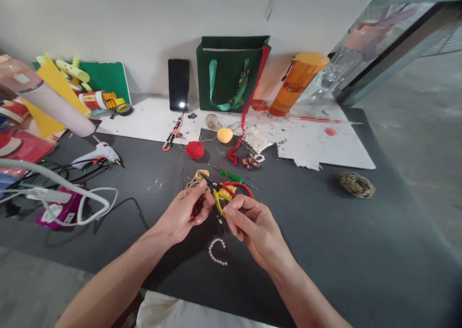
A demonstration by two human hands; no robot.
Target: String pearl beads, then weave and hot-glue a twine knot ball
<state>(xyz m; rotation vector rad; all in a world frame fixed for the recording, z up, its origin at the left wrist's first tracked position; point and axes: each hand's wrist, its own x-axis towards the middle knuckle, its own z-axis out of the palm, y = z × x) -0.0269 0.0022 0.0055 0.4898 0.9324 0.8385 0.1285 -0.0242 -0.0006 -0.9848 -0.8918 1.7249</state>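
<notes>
My left hand (189, 210) is closed, thumb against the curled fingers, over the grey table. To its right my right hand (254, 224) also pinches, thumb on forefinger. Whatever either pinch holds is too small to make out. Just beyond the fingertips lie scissors (215, 185) with red and yellow handles, partly hidden by my hands. Beige cord (191, 184) is bunched behind my left hand. A green-handled tool (231, 175) with a thin metal shaft lies behind the scissors. Below and between my hands a curved strand of pearl beads (212, 257) rests on the table.
Red yarn (195, 149) and a yellow ball (224, 135) sit farther back. A dark green bag (231, 73), a phone (179, 85) and an orange bottle (298, 85) stand near the wall. A glue gun (97, 155) and cables lie left; a cord coil (357, 185) lies right.
</notes>
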